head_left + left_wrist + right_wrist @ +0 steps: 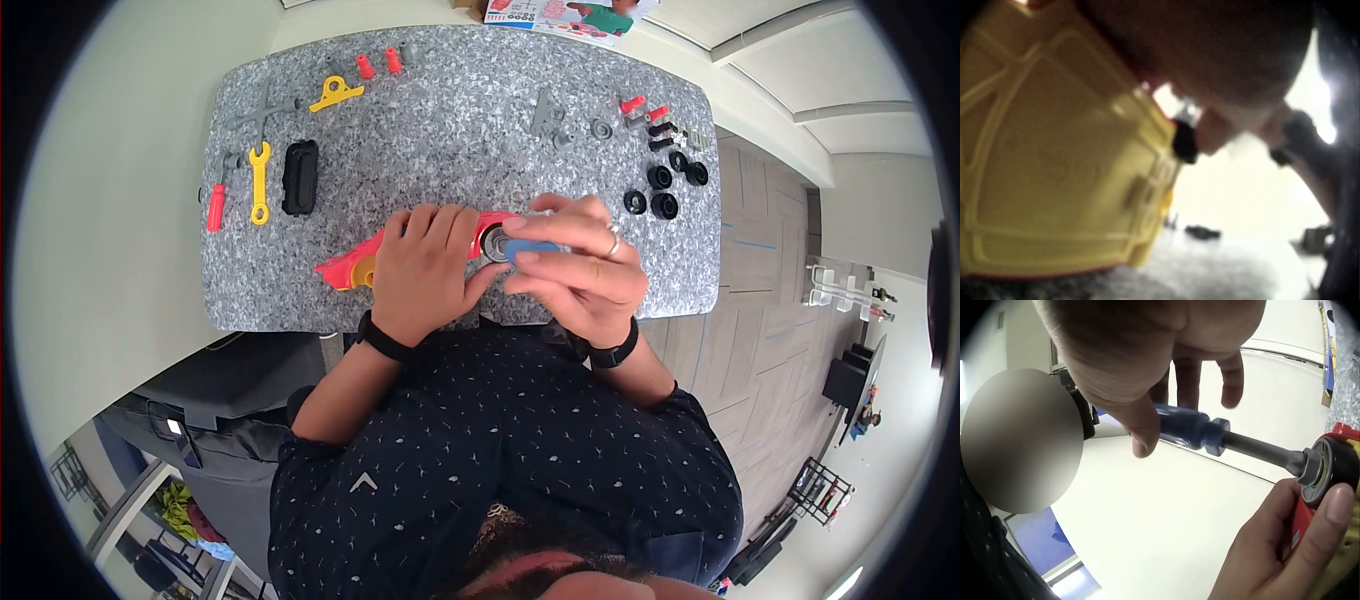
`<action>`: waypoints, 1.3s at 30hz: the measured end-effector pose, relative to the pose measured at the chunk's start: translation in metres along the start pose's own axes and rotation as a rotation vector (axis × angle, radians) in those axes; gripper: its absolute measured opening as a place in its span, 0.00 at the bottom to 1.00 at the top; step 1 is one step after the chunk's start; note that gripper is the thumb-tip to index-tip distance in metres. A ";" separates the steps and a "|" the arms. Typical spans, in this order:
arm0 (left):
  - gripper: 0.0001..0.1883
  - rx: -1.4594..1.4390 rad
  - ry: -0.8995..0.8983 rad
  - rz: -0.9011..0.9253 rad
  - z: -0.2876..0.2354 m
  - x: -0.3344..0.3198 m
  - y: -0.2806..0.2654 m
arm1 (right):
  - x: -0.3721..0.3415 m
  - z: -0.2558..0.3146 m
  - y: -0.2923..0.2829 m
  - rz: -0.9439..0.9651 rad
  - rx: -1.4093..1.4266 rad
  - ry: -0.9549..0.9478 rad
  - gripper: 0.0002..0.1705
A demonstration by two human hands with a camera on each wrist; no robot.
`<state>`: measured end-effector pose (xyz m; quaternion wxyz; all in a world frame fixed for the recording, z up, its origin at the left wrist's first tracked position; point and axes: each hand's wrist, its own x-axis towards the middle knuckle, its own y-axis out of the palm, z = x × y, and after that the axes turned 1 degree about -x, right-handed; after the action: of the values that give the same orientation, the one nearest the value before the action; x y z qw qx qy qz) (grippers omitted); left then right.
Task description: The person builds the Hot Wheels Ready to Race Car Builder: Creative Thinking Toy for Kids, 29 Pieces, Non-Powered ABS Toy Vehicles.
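My left hand [420, 265] grips a red toy car body [345, 272] near the table's front edge. The body's yellow underside [1054, 156] fills much of the left wrist view. In the right wrist view, the left thumb lies against a black wheel [1338, 462] on the car's side. Fingers and thumb of my right hand [590, 270] pinch the blue handle of a toy screwdriver [1185, 425]. Its grey shaft [1260, 450] runs to a grey hex piece [1313, 467] at the wheel's centre.
Left on the speckled table [450, 110] lie a yellow wrench [260, 185], a red-handled tool [216, 208], a black tray-like part [300, 177] and a yellow bracket [336, 94]. Several loose black wheels [660, 178] and red pegs [632, 104] lie right. A printed box [560, 18] stands behind.
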<state>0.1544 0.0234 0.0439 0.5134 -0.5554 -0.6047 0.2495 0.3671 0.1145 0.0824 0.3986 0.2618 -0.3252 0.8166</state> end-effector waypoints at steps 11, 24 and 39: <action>0.30 -0.014 -0.031 0.043 -0.002 0.001 -0.003 | 0.007 0.016 0.002 -0.032 -0.130 0.070 0.21; 0.29 -0.007 -0.047 0.067 -0.001 -0.002 0.000 | 0.009 0.017 0.003 0.009 0.058 0.081 0.19; 0.25 0.003 -0.055 0.043 -0.002 -0.001 0.000 | 0.006 0.010 0.013 -0.039 -0.003 0.025 0.20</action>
<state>0.1563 0.0222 0.0440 0.4921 -0.5605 -0.6059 0.2767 0.3550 0.1032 0.0887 0.4191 0.2572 -0.3164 0.8112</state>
